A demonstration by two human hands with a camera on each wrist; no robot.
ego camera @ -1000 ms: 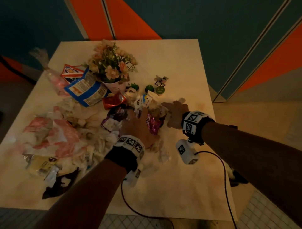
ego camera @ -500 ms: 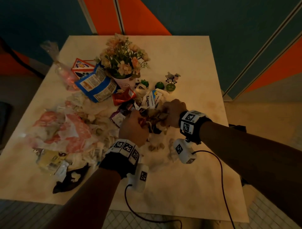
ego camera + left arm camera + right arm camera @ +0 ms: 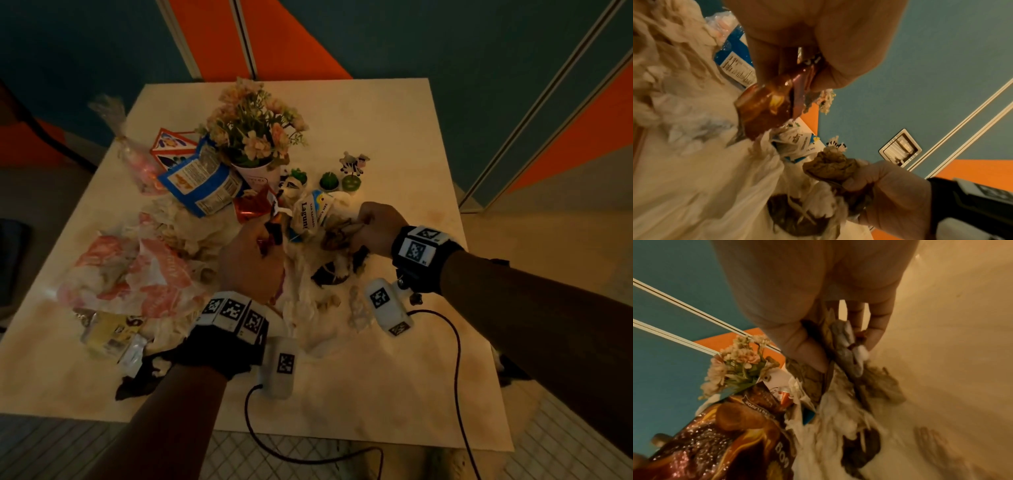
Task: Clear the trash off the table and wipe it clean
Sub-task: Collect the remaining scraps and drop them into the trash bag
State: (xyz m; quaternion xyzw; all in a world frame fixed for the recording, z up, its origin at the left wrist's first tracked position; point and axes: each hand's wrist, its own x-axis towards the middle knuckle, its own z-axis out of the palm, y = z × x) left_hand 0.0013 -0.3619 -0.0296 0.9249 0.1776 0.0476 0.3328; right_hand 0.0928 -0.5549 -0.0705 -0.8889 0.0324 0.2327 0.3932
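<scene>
Trash covers the left and middle of the cream table [image 3: 394, 137]. My left hand [image 3: 251, 260] grips a shiny red-brown snack wrapper [image 3: 764, 107], which also shows in the right wrist view [image 3: 719, 443]. My right hand [image 3: 373, 228] pinches a crumpled brown paper wad [image 3: 337, 234] [image 3: 830, 164] [image 3: 840, 344]. Between the hands lie crumpled white napkins [image 3: 301, 284] and a white-and-blue "Laguna" packet [image 3: 310, 214]. A blue chip bag [image 3: 202, 181], a red-and-white wrapper [image 3: 144, 270], a yellow packet [image 3: 109, 330] and a black scrap [image 3: 144, 377] lie to the left.
A pot of pink flowers [image 3: 255, 137] stands at the table's back centre. Small cactus figures [image 3: 329, 180] and a cow figurine [image 3: 352, 162] sit to its right. A clear bag [image 3: 133, 161] lies at the far left edge. The table's right and near parts are bare and stained.
Both hands went from reaching flat into the pile to gripping trash. The left took hold of the red-brown wrapper, the right the brown wad, and both have lifted slightly.
</scene>
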